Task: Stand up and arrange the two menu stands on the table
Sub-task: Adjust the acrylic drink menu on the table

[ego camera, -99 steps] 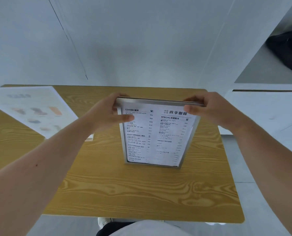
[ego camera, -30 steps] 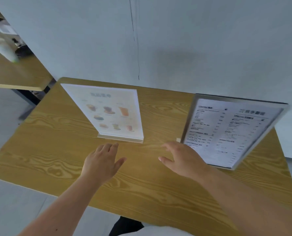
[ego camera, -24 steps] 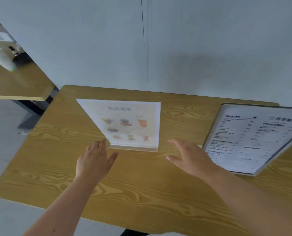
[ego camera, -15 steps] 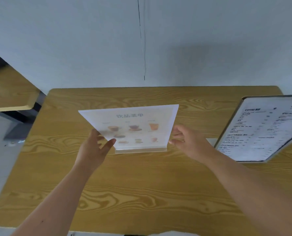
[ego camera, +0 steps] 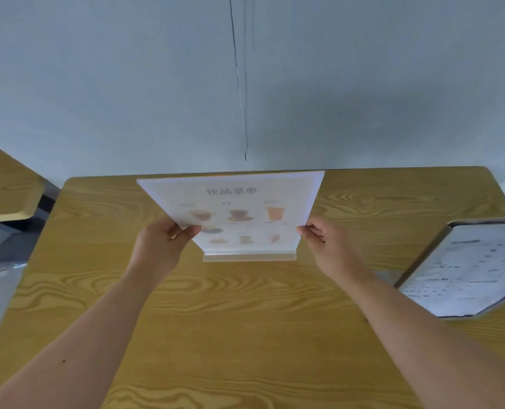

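Both hands, left hand [ego camera: 159, 246] and right hand [ego camera: 329, 246], pinch the side edges of the drinks menu stand [ego camera: 239, 214] at the bench's [ego camera: 245, 335] far middle. Uneven fingers could tip it backward, or slide it toward the framed menu stand [ego camera: 469, 270] at right.
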